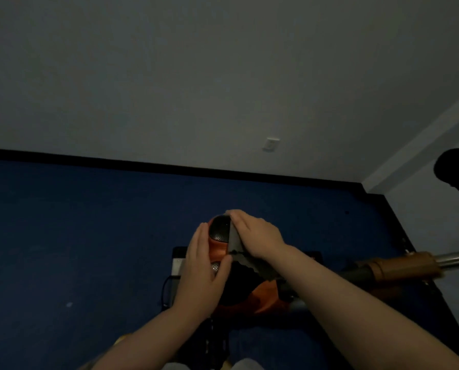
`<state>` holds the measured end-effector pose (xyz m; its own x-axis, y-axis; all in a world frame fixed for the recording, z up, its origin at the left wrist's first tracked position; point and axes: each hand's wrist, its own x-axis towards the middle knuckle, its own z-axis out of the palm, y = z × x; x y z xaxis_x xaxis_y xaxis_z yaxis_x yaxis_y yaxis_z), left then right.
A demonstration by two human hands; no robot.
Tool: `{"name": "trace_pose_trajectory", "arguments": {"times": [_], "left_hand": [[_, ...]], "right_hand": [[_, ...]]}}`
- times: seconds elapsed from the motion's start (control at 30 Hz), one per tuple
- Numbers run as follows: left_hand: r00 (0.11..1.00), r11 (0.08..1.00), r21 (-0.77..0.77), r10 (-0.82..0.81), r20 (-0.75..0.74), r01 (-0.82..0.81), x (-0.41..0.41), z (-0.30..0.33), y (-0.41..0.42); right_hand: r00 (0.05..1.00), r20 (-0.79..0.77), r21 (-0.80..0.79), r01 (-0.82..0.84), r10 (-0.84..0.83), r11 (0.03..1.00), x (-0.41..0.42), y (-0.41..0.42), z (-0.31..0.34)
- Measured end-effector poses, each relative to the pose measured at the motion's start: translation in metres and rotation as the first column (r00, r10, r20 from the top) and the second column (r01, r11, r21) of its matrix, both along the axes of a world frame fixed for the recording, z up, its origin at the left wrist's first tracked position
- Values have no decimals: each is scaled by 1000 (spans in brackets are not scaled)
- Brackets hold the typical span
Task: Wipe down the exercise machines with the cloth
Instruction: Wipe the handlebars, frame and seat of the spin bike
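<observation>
An orange and black exercise machine (219,243) stands on the blue floor right below me, its rounded black top between my hands. My right hand (255,232) presses a grey cloth (235,243) flat against the right side of that top, and the cloth's ragged lower edge hangs under my wrist. My left hand (201,268) rests with fingers together on the machine's left side, thumb across its front. The machine's lower body (263,295) shows orange under my right forearm.
A handlebar with a tan grip (399,265) and chrome tube reaches in from the right. A black rounded object (455,172) sits at the right edge. A grey wall with a socket (271,144) stands close ahead. Blue floor (76,236) spreads to the left.
</observation>
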<state>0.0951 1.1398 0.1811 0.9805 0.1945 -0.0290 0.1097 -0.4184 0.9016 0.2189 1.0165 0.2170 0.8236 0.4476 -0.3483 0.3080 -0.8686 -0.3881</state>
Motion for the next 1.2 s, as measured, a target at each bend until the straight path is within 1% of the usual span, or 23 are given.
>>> {"name": "trace_pose_trajectory", "arguments": {"times": [0.03,0.1,0.13,0.17,0.23,0.3,0.4,0.47,0.5,0.53,0.6,0.67,0.7,0.73,0.8,0.83,0.87,0.9,0.97,1.03,1.07,1.13,1.2], "left_hand": [[999,999,-3,-44,-7,44,-2,-2,5],[991,991,27,-130,-40,132,-7,-6,15],[985,986,47,-156,-68,159,-9,-8,19],[981,984,54,-165,-102,171,-10,-10,21],[976,986,30,-161,-150,167,-10,-12,23],[969,982,33,-176,-172,185,-8,-15,25],[960,969,44,-234,-154,243,-6,-17,31],[957,964,45,-253,-141,262,-7,-18,33],[954,963,42,-257,-156,267,-8,-20,33],[950,964,27,-255,-177,264,-10,-22,32],[953,974,-13,-222,-207,225,-14,-25,28],[960,983,-3,-178,-215,181,-18,-28,24],[964,985,10,-167,-205,173,-20,-28,23],[970,986,18,-160,-184,167,-21,-27,22],[976,985,52,-153,-152,163,-22,-23,22],[976,983,72,-155,-154,168,-22,-20,23],[974,981,82,-158,-165,174,-21,-18,24],[972,981,84,-160,-173,177,-21,-16,25],[970,982,66,-160,-184,174,-19,-16,25],[967,984,42,-162,-197,173,-21,-17,24],[966,984,38,-161,-200,172,-22,-17,23],[964,983,45,-166,-205,179,-24,-17,24],[963,977,85,-175,-203,195,-23,-14,26]], "right_hand": [[1000,28,72,-7,5,997,-5,1,-2],[990,81,131,-127,117,983,-15,-8,1],[982,83,152,-180,169,972,-16,-14,3],[985,45,175,-171,165,970,-11,-16,5],[992,-71,150,-88,100,985,10,-6,-3],[991,-97,43,-91,95,995,25,21,-8],[963,68,32,-262,259,965,16,43,-5],[880,198,80,-453,431,888,5,30,0],[858,204,129,-501,472,856,4,21,5],[877,153,190,-479,456,857,8,14,3],[950,-2,249,-302,312,920,22,18,1],[974,-58,161,-208,220,965,29,38,-3],[968,-22,93,-247,250,965,27,45,-4],[940,60,44,-338,335,940,21,46,-3],[790,261,36,-582,555,812,11,34,0],[717,310,51,-669,625,742,10,25,4],[702,302,82,-694,645,716,15,17,1],[753,238,121,-650,614,750,19,15,2],[916,-4,186,-394,402,900,30,28,-3],[964,-168,64,-200,208,978,39,52,-3],[968,-174,-16,-188,183,982,39,62,-1],[943,-54,-74,-332,329,940,27,62,4],[828,167,-39,-537,535,843,11,47,9]]}}
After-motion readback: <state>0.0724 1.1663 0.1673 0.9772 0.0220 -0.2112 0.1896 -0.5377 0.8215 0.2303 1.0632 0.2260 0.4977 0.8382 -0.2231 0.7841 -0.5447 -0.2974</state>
